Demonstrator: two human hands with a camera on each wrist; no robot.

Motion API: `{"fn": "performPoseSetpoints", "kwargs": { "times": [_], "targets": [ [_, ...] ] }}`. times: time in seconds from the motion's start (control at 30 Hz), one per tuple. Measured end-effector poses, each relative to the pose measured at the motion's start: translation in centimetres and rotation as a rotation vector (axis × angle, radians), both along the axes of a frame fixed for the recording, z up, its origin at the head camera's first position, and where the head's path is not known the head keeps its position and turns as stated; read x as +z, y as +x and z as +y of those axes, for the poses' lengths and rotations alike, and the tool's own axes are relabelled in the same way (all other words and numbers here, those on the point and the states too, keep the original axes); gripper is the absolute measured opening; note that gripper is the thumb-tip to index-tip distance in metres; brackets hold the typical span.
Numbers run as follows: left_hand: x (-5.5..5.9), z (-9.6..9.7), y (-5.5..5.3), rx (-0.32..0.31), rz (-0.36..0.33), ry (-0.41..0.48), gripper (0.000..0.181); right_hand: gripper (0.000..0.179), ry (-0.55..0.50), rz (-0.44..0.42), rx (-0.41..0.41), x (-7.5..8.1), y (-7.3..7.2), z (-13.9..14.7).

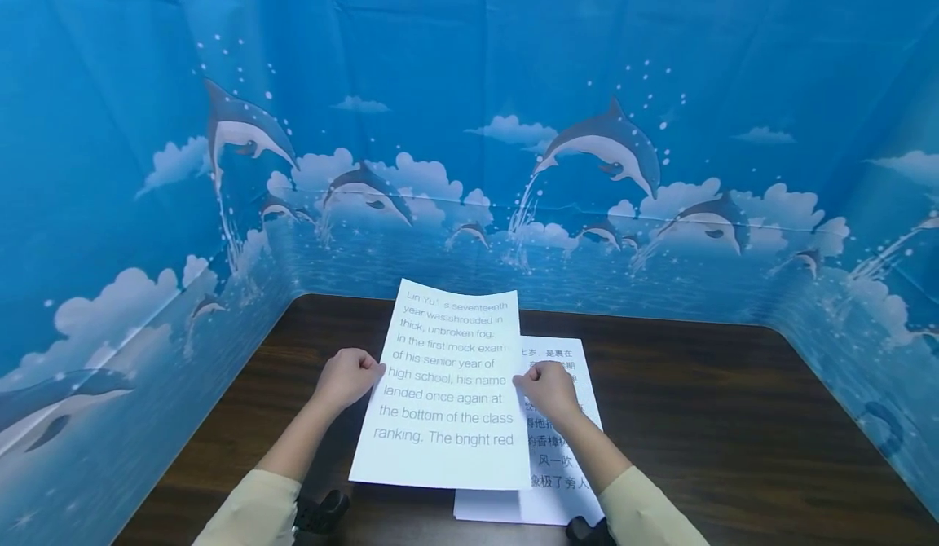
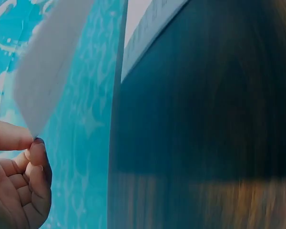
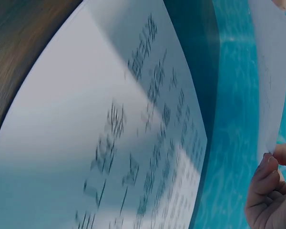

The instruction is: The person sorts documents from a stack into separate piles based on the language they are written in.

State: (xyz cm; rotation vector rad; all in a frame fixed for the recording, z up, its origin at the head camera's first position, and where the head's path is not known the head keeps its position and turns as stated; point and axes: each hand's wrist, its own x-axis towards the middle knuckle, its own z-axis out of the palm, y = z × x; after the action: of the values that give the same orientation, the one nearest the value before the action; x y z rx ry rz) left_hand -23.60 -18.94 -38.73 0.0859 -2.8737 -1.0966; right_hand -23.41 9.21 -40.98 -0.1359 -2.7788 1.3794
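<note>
A white sheet of paper printed with large English text is held up between both hands, its face toward the head camera. My left hand pinches its left edge between thumb and fingers. On the opposite edge my right hand pinches it the same way. Below and to the right, another printed sheet with Chinese text lies on the table, partly hidden by the held sheet and the right forearm. In the left wrist view the raised paper appears nearly edge-on above the fingertips.
The dark wooden table reaches back to a blue curtain printed with dolphins and clouds, which surrounds it on the left, back and right. Dark wrist devices sit at the pale sleeves.
</note>
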Motion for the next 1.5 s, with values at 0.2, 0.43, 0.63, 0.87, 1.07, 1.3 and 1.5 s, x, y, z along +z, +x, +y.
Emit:
{"fn": "performPoseSetpoints", "kwargs": {
  "times": [0.2,0.43,0.63,0.87,1.07,1.3,1.5],
  "targets": [
    [0.4,-2.5,0.4,0.032,-0.038,-0.003,0.018,0.022,0.006,-0.007,0.046,-0.3,-0.3,-3.0],
    [-3.1,-6.6,-1.3,0.090,-0.065,-0.022,0.021,0.022,-0.009,-0.042,0.072,-0.5,-0.4,-6.0],
    [-5.2,-8.9,-2.1,0.113,-0.094,-0.039,0.023,0.021,0.003,-0.057,0.080,-1.2,-0.3,-7.4],
    [-2.9,-8.0,-0.4,0.122,-0.107,-0.058,0.017,0.024,0.093,-0.043,0.086,-2.2,-0.1,-8.6],
    [-2.7,-7.4,0.2,0.165,-0.132,-0.077,0.016,0.026,0.172,-0.038,0.091,-3.3,0.2,-9.7],
    [-3.7,-7.4,0.4,0.165,-0.136,-0.100,0.017,0.022,0.235,-0.048,0.081,-5.0,0.4,-10.1],
    [-4.5,-7.5,0.4,0.180,-0.162,-0.112,0.017,0.019,0.286,-0.022,0.102,-5.6,0.2,-10.4]
  ]
}}
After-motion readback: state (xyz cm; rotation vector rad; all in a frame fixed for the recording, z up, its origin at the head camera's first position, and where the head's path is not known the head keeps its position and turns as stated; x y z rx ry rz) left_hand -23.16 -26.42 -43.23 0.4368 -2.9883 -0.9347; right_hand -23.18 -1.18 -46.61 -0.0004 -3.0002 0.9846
